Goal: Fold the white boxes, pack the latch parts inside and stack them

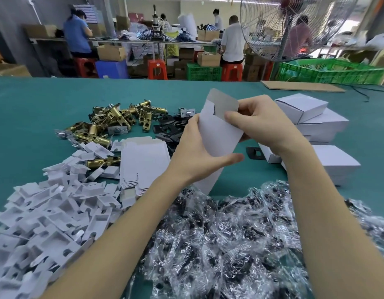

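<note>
Above the green table I hold a flat white box blank (219,134) upright between both hands. My left hand (197,154) grips its lower left edge, thumb across the front. My right hand (264,124) pinches its top near the grey flap. A stack of flat white blanks (143,160) lies just left of my left hand. Brass latch parts (113,121) are heaped at the back left, and black plates (167,126) lie behind the held blank. Folded white boxes (312,117) are stacked at the right.
White cardboard inserts (48,214) are piled at the front left. Clear bags of black screws (230,238) cover the front centre. A cardboard sheet (301,86) and a green crate (333,72) sit at the far right; a standing fan (294,26) rises behind it.
</note>
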Available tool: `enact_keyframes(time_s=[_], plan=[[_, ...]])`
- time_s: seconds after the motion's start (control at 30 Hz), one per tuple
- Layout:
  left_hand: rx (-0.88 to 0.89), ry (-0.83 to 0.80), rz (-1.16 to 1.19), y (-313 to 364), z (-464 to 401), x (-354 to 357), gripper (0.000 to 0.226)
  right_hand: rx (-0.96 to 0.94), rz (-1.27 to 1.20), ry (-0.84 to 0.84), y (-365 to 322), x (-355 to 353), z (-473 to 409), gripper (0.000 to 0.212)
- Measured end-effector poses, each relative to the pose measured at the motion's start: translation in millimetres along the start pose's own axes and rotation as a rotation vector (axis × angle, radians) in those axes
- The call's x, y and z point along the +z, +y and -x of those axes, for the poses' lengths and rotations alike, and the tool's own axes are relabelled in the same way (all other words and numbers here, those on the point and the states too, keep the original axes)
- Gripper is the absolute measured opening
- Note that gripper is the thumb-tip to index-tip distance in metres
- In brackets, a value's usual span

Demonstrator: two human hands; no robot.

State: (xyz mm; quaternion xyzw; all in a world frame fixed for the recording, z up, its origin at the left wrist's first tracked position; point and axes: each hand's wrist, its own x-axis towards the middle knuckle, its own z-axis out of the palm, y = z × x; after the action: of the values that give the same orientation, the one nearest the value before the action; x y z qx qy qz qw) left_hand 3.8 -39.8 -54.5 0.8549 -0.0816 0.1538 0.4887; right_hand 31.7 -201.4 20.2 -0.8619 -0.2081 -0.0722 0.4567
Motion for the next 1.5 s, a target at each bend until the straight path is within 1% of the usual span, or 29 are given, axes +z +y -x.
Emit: enact_keyframes(time_s=[0.03,0.07,0.13,0.23,0.3,0.4,0.47,0.53,0.6,0.67,0.73,0.83,0.9,0.97,1.07,1.13,1.23,1.5], plan=[[0.000,0.009,-0.004,0.3,-0.4,0.2,0.125,-0.007,0.014,0.010,-1.4,0.3,-0.7,0.021],[0.005,0.027,-0.014,0.4,-0.7,0.4,0.123,-0.009,0.015,0.017,-3.0,0.5,-1.1,0.021],[0.033,0.072,-0.033,1.5,-0.7,-0.6,0.109,-0.002,0.009,0.032,-4.2,1.0,-2.4,0.021],[0.097,0.120,0.019,4.8,0.9,-2.6,0.084,0.040,-0.020,0.077,-1.4,-0.9,-2.8,0.021],[0.135,0.142,0.033,7.0,1.7,-4.3,0.074,0.071,-0.018,0.134,3.0,-3.8,-2.6,0.021],[0.165,0.148,0.022,7.9,0.9,-5.7,0.064,0.100,-0.032,0.194,7.7,-6.6,-1.6,0.019],[0.133,0.155,0.059,7.9,0.1,-7.6,0.058,0.089,-0.102,0.145,6.9,-8.8,0.2,0.016],[0.080,0.179,0.136,6.7,-1.7,-11.4,0.053,0.088,-0.203,0.024,5.6,-13.1,2.8,0.014],[0.043,0.178,0.215,6.4,-3.3,-15.0,0.053,0.105,-0.229,-0.111,7.6,-15.1,4.4,0.026],[0.041,0.138,0.273,7.6,-3.5,-15.3,0.054,0.093,-0.126,-0.190,8.8,-10.2,5.1,0.035],[0.056,0.102,0.312,8.8,-2.6,-13.5,0.052,0.068,-0.122,-0.192,7.9,-2.0,4.8,0.030],[0.048,0.040,0.329,6.2,-3.5,-16.0,0.055,0.076,-0.219,-0.168,9.1,2.8,3.0,0.021],[0.013,-0.073,0.326,3.0,-5.1,-22.2,0.058,0.103,-0.242,-0.172,12.7,2.3,2.1,0.026],[-0.013,-0.196,0.358,-0.8,-7.4,-29.8,0.055,0.122,-0.249,-0.181,17.7,1.6,1.4,0.035],[-0.025,-0.302,0.355,-6.3,-11.3,-43.8,0.042,0.115,-0.274,-0.207,22.7,-2.1,2.1,0.031],[-0.017,-0.318,0.296,-8.7,-13.4,-50.5,0.038,0.097,-0.283,-0.245,25.9,-5.8,2.5,0.023],[0.002,-0.288,0.271,-11.2,-14.1,-53.3,0.032,0.073,-0.278,-0.271,27.4,-5.5,2.0,0.024],[0.009,-0.290,0.260,-16.8,-16.7,-54.2,0.026,0.055,-0.308,-0.177,31.4,4.0,1.2,0.029]])
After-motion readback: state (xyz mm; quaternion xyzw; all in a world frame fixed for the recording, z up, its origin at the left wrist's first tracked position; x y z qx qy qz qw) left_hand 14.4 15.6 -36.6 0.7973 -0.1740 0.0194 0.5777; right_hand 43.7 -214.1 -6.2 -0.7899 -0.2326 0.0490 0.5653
